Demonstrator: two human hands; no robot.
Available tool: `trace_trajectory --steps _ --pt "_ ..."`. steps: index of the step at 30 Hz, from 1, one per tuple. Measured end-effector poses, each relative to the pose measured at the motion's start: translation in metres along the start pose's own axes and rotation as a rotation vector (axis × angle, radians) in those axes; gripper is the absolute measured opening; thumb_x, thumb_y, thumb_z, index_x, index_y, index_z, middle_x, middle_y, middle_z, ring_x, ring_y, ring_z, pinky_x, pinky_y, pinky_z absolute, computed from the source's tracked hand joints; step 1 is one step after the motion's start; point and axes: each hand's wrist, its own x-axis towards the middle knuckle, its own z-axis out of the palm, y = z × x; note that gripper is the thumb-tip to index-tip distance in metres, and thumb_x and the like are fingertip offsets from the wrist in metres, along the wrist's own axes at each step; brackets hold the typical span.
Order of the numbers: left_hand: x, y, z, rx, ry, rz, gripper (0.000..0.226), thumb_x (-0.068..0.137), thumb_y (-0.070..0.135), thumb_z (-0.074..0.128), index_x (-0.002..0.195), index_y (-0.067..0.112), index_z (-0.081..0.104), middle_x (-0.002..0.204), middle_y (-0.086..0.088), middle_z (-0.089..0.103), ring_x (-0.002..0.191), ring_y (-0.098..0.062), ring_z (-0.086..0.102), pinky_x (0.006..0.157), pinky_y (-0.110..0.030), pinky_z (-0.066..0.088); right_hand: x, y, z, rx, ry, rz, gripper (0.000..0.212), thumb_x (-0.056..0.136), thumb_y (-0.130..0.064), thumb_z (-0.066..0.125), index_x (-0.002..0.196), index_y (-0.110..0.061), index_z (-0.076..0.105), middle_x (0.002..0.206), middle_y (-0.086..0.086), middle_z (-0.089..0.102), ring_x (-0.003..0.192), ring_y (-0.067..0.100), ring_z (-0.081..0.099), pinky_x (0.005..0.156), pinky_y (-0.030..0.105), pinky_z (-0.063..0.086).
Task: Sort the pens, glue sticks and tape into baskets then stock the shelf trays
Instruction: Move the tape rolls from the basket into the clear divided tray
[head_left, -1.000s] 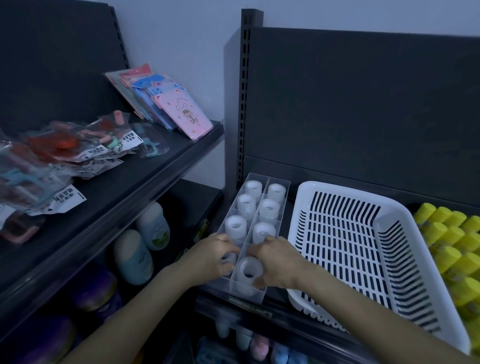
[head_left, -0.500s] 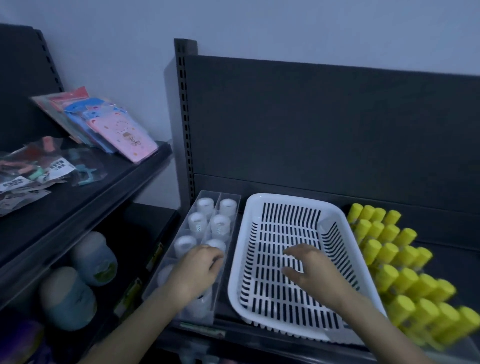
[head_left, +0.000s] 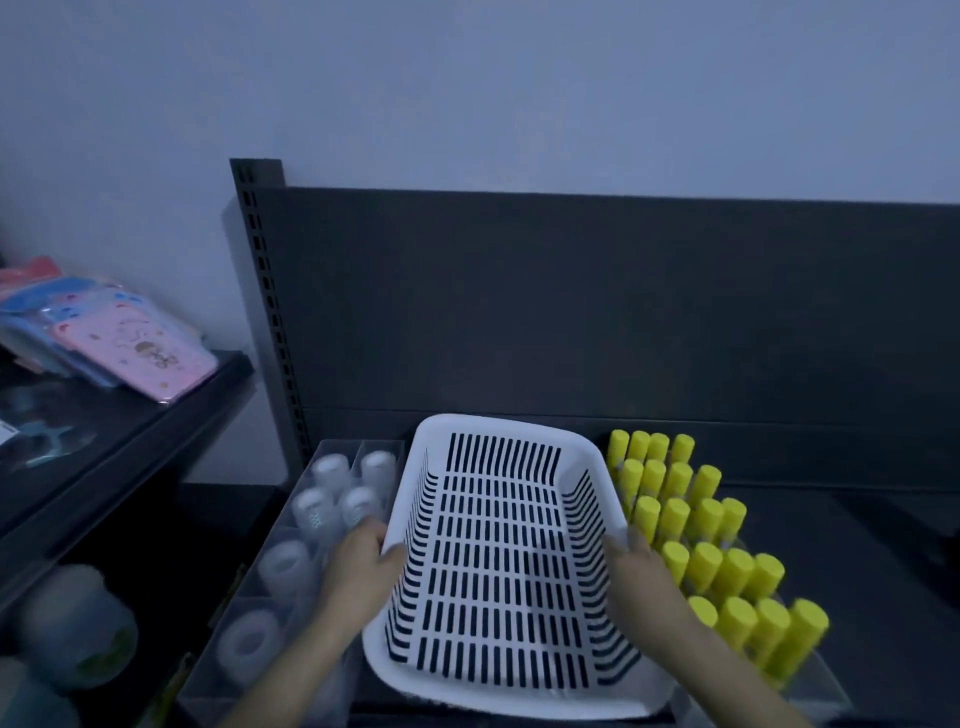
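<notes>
Dark shelf (head_left: 857, 545): basket (head_left: 498, 431) is being held between tray (head_left: 332, 448) of tape rolls (head_left: 283, 564) and yellow glue sticks (head_left: 711, 566); left hand (head_left: 361, 569) is gripping its left rim, right hand (head_left: 636, 569) gripping right rim.

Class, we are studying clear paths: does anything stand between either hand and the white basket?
Nothing visible does. The left hand holds the basket by its left rim, the right hand by its right rim. The tape tray and the glue sticks stand close beside it, outside the hands, not between.
</notes>
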Motion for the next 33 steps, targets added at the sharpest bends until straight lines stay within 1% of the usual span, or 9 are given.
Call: trace_trajectory --steps 4,9,11,14,17,21,25,29,33 --pt "-0.012 0.014 -0.025 -0.142 0.109 0.086 0.02 0.089 0.008 0.055 0.071 0.018 0.054 0.07 -0.001 0.064 0.068 -0.019 0.062 0.057 -0.029 0.045 -0.024 -0.003 -0.017 0.22 0.195 -0.08 0.05 0.086 0.003 0.041 0.132 -0.015 0.038 0.127 0.007 0.046 0.111 0.024 0.049 0.093 0.029 0.044" --pt "-0.015 0.046 -0.037 -0.369 0.127 0.129 0.008 0.087 0.009 0.06 0.08 0.012 0.058 0.076 -0.006 0.068 0.07 -0.023 0.065 0.059 -0.036 0.051 -0.061 0.008 -0.057 0.41 0.408 -0.02 0.057 0.09 0.002 0.046 0.143 -0.009 0.028 0.14 0.009 0.045 0.124 0.026 0.045 0.085 0.025 0.034" --pt "-0.017 0.067 -0.031 -0.404 0.104 0.152 0.008 0.085 0.012 0.063 0.079 0.014 0.058 0.077 -0.008 0.07 0.074 -0.028 0.067 0.067 -0.046 0.055 -0.075 0.025 -0.069 0.463 0.459 0.044 0.059 0.092 -0.002 0.046 0.146 -0.012 0.024 0.144 0.006 0.042 0.129 0.024 0.043 0.088 0.024 0.034" --pt "-0.027 0.104 -0.011 -0.445 0.014 0.177 0.007 0.082 0.013 0.065 0.079 0.015 0.059 0.076 -0.009 0.071 0.075 -0.031 0.068 0.073 -0.053 0.055 -0.098 0.063 -0.084 0.533 0.538 0.126 0.055 0.092 -0.001 0.047 0.143 -0.014 0.031 0.131 0.009 0.054 0.107 0.023 0.054 0.078 0.024 0.036" --pt "-0.044 0.143 0.019 -0.458 -0.074 0.231 0.006 0.083 0.012 0.065 0.08 0.013 0.059 0.078 -0.007 0.071 0.075 -0.028 0.068 0.074 -0.05 0.055 -0.122 0.108 -0.094 0.566 0.577 0.178 0.052 0.091 0.001 0.044 0.14 -0.015 0.036 0.116 0.007 0.059 0.086 0.018 0.055 0.068 0.026 0.04" --pt "-0.072 0.194 0.071 -0.451 -0.173 0.301 0.006 0.083 0.012 0.064 0.081 0.011 0.058 0.081 -0.008 0.07 0.078 -0.029 0.067 0.074 -0.048 0.054 -0.155 0.177 -0.104 0.586 0.637 0.258 0.049 0.093 -0.002 0.042 0.14 -0.017 0.036 0.118 0.004 0.059 0.082 0.011 0.055 0.056 0.011 0.041" --pt "-0.108 0.249 0.134 -0.438 -0.21 0.368 0.009 0.084 0.014 0.064 0.081 0.008 0.058 0.084 -0.012 0.068 0.082 -0.033 0.065 0.067 -0.039 0.048 -0.196 0.252 -0.115 0.608 0.688 0.317 0.047 0.094 -0.002 0.041 0.139 -0.017 0.036 0.108 -0.002 0.056 0.075 0.006 0.054 0.05 0.009 0.041" --pt "-0.158 0.311 0.202 -0.461 -0.244 0.4 0.01 0.084 0.016 0.064 0.078 0.013 0.056 0.084 -0.012 0.068 0.08 -0.034 0.065 0.072 -0.048 0.051 -0.25 0.336 -0.131 0.664 0.77 0.354 0.045 0.092 -0.002 0.045 0.134 -0.017 0.041 0.11 -0.004 0.058 0.08 0.002 0.057 0.061 0.018 0.049" --pt "-0.212 0.375 0.259 -0.499 -0.272 0.428 0.01 0.082 0.014 0.062 0.075 0.014 0.056 0.083 -0.01 0.068 0.08 -0.032 0.065 0.071 -0.044 0.051 -0.301 0.416 -0.154 0.695 0.838 0.431 0.045 0.089 -0.003 0.052 0.132 -0.014 0.044 0.12 0.003 0.059 0.095 0.016 0.06 0.078 0.03 0.052"
